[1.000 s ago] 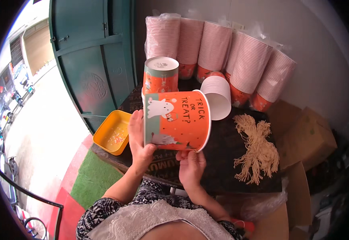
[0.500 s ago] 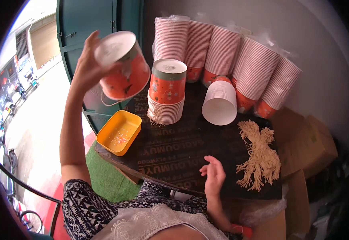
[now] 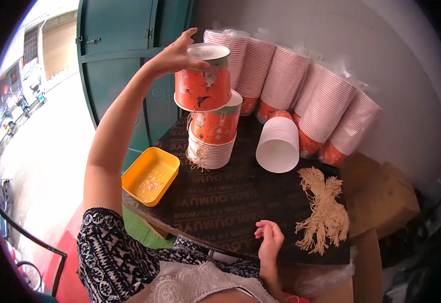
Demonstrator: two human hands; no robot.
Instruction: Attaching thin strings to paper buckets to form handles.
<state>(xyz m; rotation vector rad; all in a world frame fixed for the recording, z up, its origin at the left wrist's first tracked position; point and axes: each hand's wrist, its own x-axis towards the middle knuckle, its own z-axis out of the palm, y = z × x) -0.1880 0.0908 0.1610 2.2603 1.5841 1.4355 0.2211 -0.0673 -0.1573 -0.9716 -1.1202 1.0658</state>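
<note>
High over the table's far left, my left hand [image 3: 182, 55] grips an orange paper bucket [image 3: 202, 88] near its grey-green band. The bucket is upside down, its pale base up. Just below and behind it stands a stack of upturned paper buckets [image 3: 213, 126], orange on top with white rims beneath and twine loops hanging at the side. The held bucket overlaps the stack's top; whether they touch I cannot tell. Near the front edge, my right hand [image 3: 269, 240] hovers with loosely bent fingers, nothing visible in them. A bundle of beige twine [image 3: 324, 212] lies to its right.
A yellow tray [image 3: 167, 177] with small pale and pink bits sits at the left edge of the dark tabletop [image 3: 215, 202]. Tall plastic-wrapped bucket stacks [image 3: 283, 78] line the back wall. A white-sided bucket stack [image 3: 277, 144] lies toward me. Cardboard boxes [image 3: 382, 187] stand at right.
My left hand has carried the upturned bucket rightward, from beside the stack to over it. The right hand has stayed near the front edge, its fingers a little more bent. The view has shifted slightly.
</note>
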